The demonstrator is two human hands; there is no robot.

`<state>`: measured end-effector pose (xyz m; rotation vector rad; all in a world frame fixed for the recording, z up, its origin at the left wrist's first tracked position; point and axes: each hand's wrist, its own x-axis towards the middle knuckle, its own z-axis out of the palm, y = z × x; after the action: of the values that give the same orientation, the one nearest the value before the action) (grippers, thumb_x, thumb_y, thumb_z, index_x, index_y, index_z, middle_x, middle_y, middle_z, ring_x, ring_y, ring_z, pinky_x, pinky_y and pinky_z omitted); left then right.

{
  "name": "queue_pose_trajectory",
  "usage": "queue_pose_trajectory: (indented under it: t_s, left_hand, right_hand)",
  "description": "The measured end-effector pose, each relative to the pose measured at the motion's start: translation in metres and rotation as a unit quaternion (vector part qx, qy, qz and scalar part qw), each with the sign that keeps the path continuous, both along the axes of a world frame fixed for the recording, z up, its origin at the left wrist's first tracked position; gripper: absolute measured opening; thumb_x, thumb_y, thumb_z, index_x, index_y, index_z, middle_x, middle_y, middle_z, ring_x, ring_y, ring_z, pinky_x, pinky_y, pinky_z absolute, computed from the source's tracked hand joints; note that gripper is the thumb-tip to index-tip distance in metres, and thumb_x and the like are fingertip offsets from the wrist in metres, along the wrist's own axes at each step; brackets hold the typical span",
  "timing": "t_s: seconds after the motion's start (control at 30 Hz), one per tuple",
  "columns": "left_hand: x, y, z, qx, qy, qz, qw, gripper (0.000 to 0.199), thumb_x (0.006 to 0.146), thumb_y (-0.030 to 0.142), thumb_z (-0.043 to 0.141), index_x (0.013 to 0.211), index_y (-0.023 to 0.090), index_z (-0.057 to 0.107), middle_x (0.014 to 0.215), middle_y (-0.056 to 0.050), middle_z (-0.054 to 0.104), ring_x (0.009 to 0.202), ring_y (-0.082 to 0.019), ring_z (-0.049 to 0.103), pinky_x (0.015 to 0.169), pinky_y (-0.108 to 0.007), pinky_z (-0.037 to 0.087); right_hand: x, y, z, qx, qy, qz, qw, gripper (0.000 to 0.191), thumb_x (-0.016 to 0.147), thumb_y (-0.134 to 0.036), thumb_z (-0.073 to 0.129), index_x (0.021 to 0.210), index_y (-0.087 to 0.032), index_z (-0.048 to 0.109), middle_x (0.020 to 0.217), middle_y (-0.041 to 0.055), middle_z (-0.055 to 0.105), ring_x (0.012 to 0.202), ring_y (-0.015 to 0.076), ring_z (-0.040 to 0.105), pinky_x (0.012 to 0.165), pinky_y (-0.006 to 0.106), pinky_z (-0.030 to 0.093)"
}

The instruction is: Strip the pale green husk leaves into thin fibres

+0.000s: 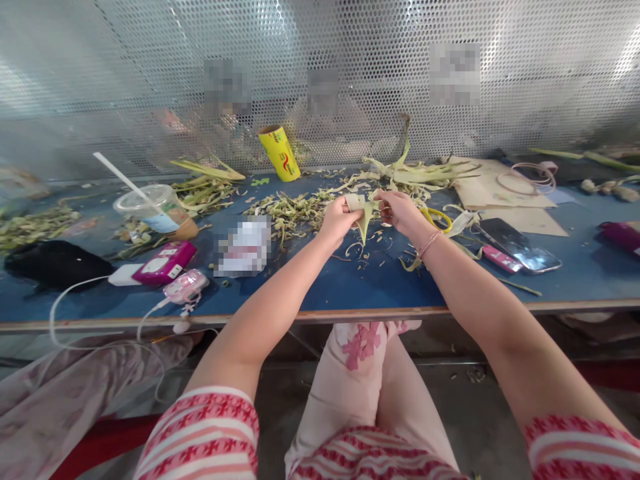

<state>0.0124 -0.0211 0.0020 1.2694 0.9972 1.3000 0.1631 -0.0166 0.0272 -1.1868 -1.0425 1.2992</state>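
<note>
In the head view, a pale green leaf strip [367, 217] is held above the blue table, folded, with a pointed end hanging down. My left hand [337, 220] grips its left side between thumb and fingers. At the upper right of the strip, the fingers of my right hand [399, 211] are closed in a pinch on it. Yellow scissor handles [437, 215] show just beyond my right wrist. A heap of cut leaf bits [293, 215] lies behind my left hand, and long leaf strips [420, 173] are bunched behind my right.
A perforated metal panel [370, 40] closes off the back. Leftward stand a yellow tube [280, 153], a drink cup [155, 210], a magenta power bank [167, 262] and a cable hanging over the edge. A phone [517, 245] and brown cardboard [500, 183] lie right.
</note>
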Motion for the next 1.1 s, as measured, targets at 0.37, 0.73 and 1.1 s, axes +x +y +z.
queue_pose_trajectory:
  t_s: [0.37, 0.73, 1.1]
  left_hand:
    - [-0.003, -0.002, 0.005, 0.107, 0.097, 0.066, 0.987, 0.028, 0.072, 0.007, 0.067, 0.097, 0.019, 0.061, 0.091, -0.004, 0.077, 0.086, -0.019, 0.073, 0.084, -0.033, 0.057]
    - [-0.002, -0.001, 0.004, 0.141, 0.13, 0.096, 0.977, 0.035, 0.069, -0.005, 0.057, 0.091, 0.022, 0.058, 0.089, -0.001, 0.076, 0.086, -0.017, 0.072, 0.086, -0.032, 0.055]
    - [-0.002, -0.001, -0.002, 0.171, 0.196, 0.096, 0.961, 0.029, 0.073, 0.0, 0.057, 0.093, 0.021, 0.056, 0.074, -0.001, 0.074, 0.075, -0.019, 0.072, 0.075, -0.033, 0.054]
  right_hand:
    - [-0.012, -0.002, -0.01, 0.067, -0.139, 0.053, 0.987, 0.04, 0.069, -0.033, 0.083, 0.09, -0.021, 0.052, 0.082, 0.0006, 0.06, 0.066, 0.014, 0.06, 0.058, 0.03, 0.055]
    - [-0.013, 0.002, -0.024, 0.347, -0.422, -0.026, 0.838, 0.05, 0.07, -0.011, 0.06, 0.12, -0.012, 0.06, 0.12, 0.0205, 0.064, 0.109, 0.0304, 0.064, 0.096, 0.047, 0.055]
    - [-0.017, -0.005, -0.018, 0.311, -0.539, -0.015, 0.783, 0.043, 0.075, -0.011, 0.052, 0.115, -0.007, 0.065, 0.104, 0.0196, 0.072, 0.102, 0.0326, 0.066, 0.092, 0.043, 0.052]
